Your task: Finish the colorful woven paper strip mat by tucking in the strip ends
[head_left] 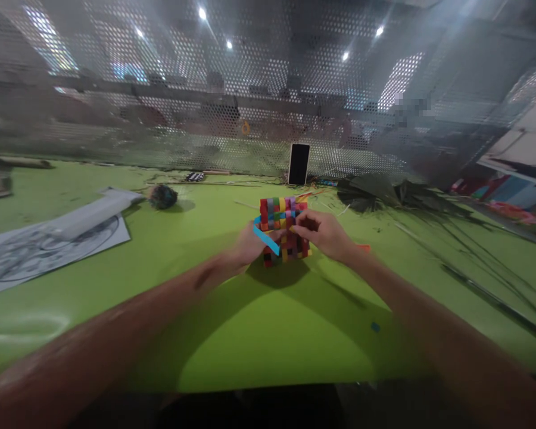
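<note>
A small block woven from many-coloured flat strips is held up over the middle of the green table. My left hand grips its left side, with the fingers partly hidden behind it. From that side a loose light-blue strip bends out and hangs across the front. On the right, my right hand has its thumb and fingers pinched against the face of the weave. Exactly which strip they pinch is too small to tell.
Behind stands a dark-screened phone near a perforated metal screen. A dark ball, a white roll and a printed sheet lie left. Dark palm leaves and a long thin rod lie right; a blue scrap is nearer.
</note>
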{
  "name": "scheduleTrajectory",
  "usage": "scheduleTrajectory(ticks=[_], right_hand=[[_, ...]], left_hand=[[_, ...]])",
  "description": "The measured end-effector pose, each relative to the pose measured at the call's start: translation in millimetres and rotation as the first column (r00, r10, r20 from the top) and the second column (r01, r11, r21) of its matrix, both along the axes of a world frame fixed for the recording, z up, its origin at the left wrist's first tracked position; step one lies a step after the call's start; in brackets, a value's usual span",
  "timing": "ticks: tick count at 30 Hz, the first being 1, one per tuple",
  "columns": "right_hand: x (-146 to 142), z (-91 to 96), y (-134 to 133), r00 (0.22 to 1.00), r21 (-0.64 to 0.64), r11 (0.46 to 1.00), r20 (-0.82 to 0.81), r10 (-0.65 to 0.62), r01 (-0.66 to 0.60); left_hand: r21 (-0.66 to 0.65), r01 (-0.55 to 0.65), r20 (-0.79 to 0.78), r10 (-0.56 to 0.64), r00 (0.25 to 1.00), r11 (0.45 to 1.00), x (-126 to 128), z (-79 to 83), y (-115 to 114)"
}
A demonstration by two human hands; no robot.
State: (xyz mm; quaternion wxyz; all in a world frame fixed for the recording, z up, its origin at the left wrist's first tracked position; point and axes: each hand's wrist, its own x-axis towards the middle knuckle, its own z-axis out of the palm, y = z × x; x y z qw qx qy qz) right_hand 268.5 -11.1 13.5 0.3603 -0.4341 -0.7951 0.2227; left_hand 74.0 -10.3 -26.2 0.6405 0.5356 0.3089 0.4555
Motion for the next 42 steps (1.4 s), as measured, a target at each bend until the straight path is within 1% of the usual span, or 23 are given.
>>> scheduleTrajectory(ticks=[2,5,7,11,16,22,25,28,31,34,36,39,42], right_hand=[[0.1,-2.2,1.9,0.998,-0.078,0.997,-0.059,-0.014,0.009],[0.4,-5.3,4.4,0.993,-0.158,0.987,-0.112,-0.041,0.023],[0.0,-6.5,4.8,0.994,-0.157,0.987,-0.095,-0.053,0.038],[-2.9,-6.7,2.5,0.997,-0.123,0.99,-0.036,-0.068,0.063],[-6.5,-4.0,0.0,0.994,-0.125,0.987,-0.026,-0.104,0.1],[-6.9,2.0,0.5,0.997,-0.108,0.993,0.054,-0.048,0.053],[-6.7,2.9,0.1,0.996,-0.129,0.99,0.081,-0.042,0.052],[-6.1,3.5,-0.9,0.996,-0.152,0.987,0.071,-0.049,0.059],[-4.4,7.6,-2.1,0.996,-0.192,0.98,0.076,-0.038,0.052],[-2.4,12.7,-2.5,0.995,-0.248,0.968,0.094,-0.02,0.043],[-2.0,12.3,-1.5,0.995,-0.269,0.963,0.1,0.004,0.023],[-3.6,3.4,1.4,0.998,-0.22,0.976,0.058,0.006,0.006],[-6.2,-6.4,2.5,0.999,-0.124,0.992,-0.031,-0.03,0.026]], left_hand=[[0.026,-0.034,0.021,0.033,0.999,0.999,1.3,3.7,-2.5],[-0.013,-0.014,0.044,0.015,0.999,1.0,1.8,6.3,-5.2],[-0.047,-0.001,0.05,0.004,0.999,0.999,1.4,5.6,-5.6],[-0.067,0.021,0.052,-0.017,0.999,0.998,0.4,1.6,-4.2],[-0.082,0.003,0.047,0.001,0.999,0.997,-1.5,-3.9,-0.9],[-0.069,0.013,0.041,-0.01,0.999,0.998,-3.1,-6.4,-0.1],[-0.059,0.026,0.022,-0.024,0.999,0.998,-2.6,-5.6,-1.3],[-0.055,0.037,0.019,-0.036,0.999,0.998,-2.3,-4.5,-2.3],[-0.047,0.056,0.026,-0.055,0.998,0.997,-2.8,-3.4,-3.1],[-0.018,0.064,0.004,-0.064,0.998,0.998,-3.2,-2.2,-3.6],[0.01,0.063,-0.023,-0.063,0.998,0.998,-3.3,-1.6,-3.4],[0.061,0.044,-0.036,-0.042,0.998,0.997,-4.3,-0.8,-2.2],[0.041,0.05,-0.034,-0.048,0.998,0.998,-7.5,-0.2,-0.3]])
